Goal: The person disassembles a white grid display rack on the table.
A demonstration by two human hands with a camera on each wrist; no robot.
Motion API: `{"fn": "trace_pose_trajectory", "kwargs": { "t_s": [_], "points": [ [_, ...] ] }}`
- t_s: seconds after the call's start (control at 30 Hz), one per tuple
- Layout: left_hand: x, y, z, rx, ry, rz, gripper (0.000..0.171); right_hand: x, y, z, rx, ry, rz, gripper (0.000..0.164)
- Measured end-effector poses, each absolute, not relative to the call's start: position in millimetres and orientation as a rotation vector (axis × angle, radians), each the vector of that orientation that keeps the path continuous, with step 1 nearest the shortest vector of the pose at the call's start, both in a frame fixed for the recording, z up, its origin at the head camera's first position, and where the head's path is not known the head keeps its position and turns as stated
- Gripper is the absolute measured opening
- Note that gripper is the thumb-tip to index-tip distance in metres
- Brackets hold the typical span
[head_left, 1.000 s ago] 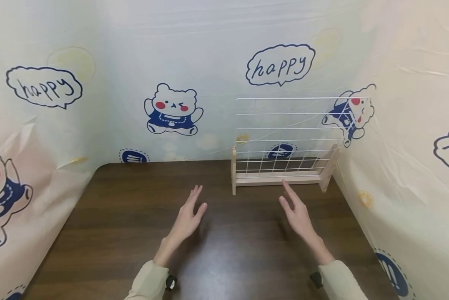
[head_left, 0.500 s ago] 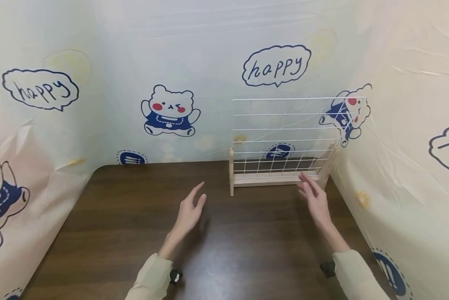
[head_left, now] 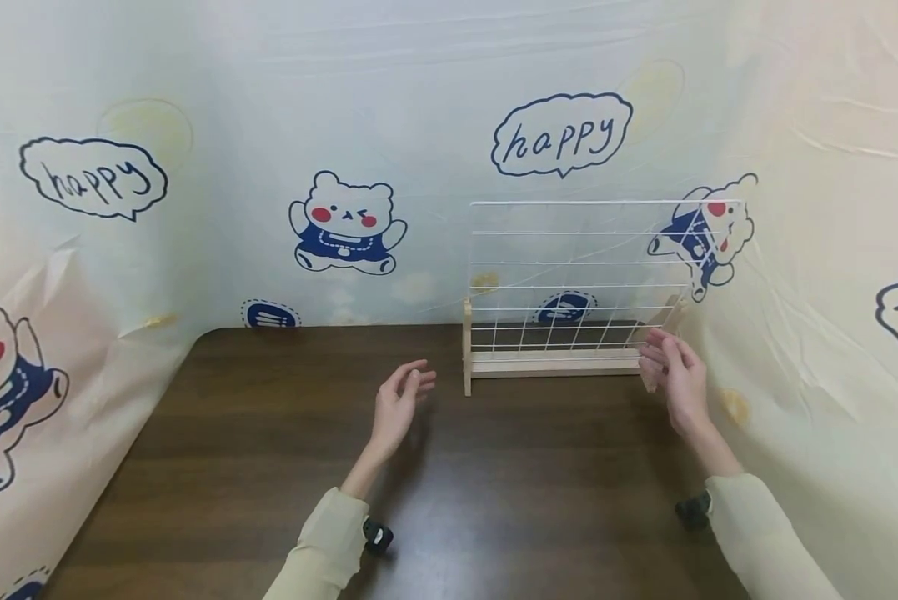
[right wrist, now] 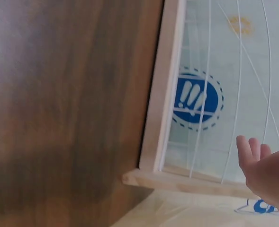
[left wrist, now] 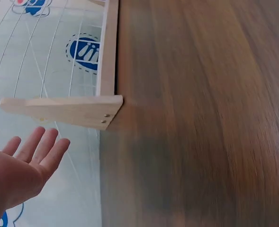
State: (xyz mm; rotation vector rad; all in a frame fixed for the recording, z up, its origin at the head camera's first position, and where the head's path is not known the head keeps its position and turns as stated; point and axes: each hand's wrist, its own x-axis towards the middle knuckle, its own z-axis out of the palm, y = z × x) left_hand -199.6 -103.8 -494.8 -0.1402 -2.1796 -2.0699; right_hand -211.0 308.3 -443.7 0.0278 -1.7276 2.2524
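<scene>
Broadly, the scene is enclosed by a pale fabric backdrop (head_left: 433,108) printed with blue cartoon bears and "happy" bubbles, hung behind and along both sides. Below it, a dark brown wood-grain worktop (head_left: 268,433) is spread. At its far right, a pale wood and white wire rack (head_left: 554,367) is stood upright, its horizontal wires carried between a flat left end panel (head_left: 467,350) and a matching right end panel (right wrist: 177,183). Stability is presumably given by these two panels, joined low down by a crossbar.

Two cream sleeves (head_left: 328,529) are reached in from the near side. The left hand (head_left: 399,404) is held just left of the rack, apart from it; its grip is slack, the fingers loosely bent, with nothing held. The right hand (head_left: 681,383) is held before the rack's right end; its grip is likewise relaxed and nothing is seen inside it, though whether the wood is touched cannot be told. By this placing, both ends seem to be kept within reach.

Little room is left on the far and right sides, where the worktop's edges are met by the backdrop; freer movement is offered leftward and nearward. Smallest, two screw heads (left wrist: 106,115) are set in the left end panel.
</scene>
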Motion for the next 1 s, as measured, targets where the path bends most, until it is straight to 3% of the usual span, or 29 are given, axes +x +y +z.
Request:
{"fn": "trace_pose_trajectory", "kwargs": {
  "t_s": [0.33, 0.67, 1.0],
  "points": [
    [-217.0, -90.2, -479.0, -0.108, -2.122, -2.063, 0.028, -234.8, 325.0, -409.7, -0.046, -1.669, 2.237, 0.028],
    [-247.1, -71.5, -442.0, -0.173, -2.052, -2.056, 0.061, -251.3, 338.6, -375.8, -0.210, -1.584, 2.168, 0.018],
    [-286.1, -56.4, -399.5, -0.249, -2.071, -1.989, 0.049, -274.6, 351.6, -374.9, -0.244, -1.649, 2.179, 0.016]
  ]
}}
